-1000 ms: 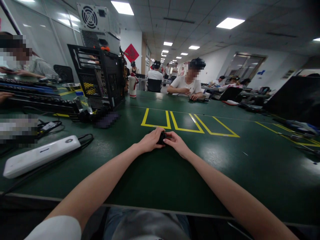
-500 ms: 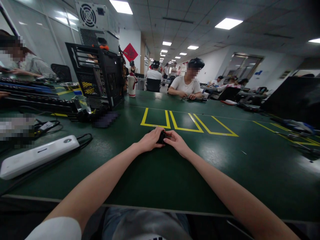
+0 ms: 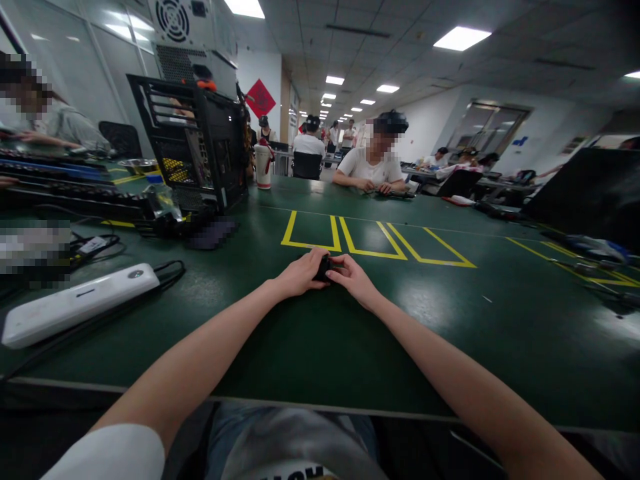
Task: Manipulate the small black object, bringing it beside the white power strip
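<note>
A small black object (image 3: 324, 268) is between my two hands, just in front of the yellow tape marks on the green table (image 3: 320, 347). My left hand (image 3: 302, 272) is wrapped round its left side, with the thumb low and the fingers over the top. From the right, my right hand (image 3: 352, 276) pinches at it with thumb and fingertips. Much of the object is covered by my fingers, so its kind cannot be made out.
Yellow tape outlines (image 3: 374, 255) lie beyond my hands. To the left are a white power strip (image 3: 83, 303) with cables, a black computer case (image 3: 200, 150) and a paper cup (image 3: 263, 165). Across the table sits a person (image 3: 373, 163); dark equipment (image 3: 590, 193) stands at the right.
The whole view has shifted slightly as the head tilted. Both hands stay on the black object, and my right fingers have moved very little against it.
</note>
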Tool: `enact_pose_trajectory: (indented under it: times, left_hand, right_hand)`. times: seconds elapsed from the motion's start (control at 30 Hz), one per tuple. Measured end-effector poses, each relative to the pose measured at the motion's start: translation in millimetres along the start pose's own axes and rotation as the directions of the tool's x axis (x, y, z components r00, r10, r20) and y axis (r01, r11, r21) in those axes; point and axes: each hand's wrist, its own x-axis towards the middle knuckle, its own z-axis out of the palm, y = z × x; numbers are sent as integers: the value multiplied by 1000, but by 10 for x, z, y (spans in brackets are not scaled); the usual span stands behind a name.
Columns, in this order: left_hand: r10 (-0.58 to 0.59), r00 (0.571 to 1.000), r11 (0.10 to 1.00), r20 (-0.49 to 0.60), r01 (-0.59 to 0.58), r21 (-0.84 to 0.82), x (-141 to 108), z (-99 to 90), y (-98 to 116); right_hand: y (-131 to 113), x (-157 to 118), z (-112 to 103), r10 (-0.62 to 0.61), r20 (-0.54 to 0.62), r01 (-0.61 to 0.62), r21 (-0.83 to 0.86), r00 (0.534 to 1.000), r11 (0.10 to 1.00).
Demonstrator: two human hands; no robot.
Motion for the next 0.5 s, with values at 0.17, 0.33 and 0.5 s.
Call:
enact_pose_trajectory:
  times: [0.17,0.33,0.5]
  left_hand:
    - [8,1000,1000,0,-8,-7,-11,-19,22]
    - [7,1000,1000,-1,-7,-2,-8,-7,4]
    - [7,1000,1000,1,-7,-15,-12,-5,1]
  right_hand:
    - [-39,-32,18,-33,-3,33,28,999,999]
    - [-18,-10,38,-24,-69,23,-16,997,1000]
    - [-15,-19,23,-9,-15,9,-41,1000,999]
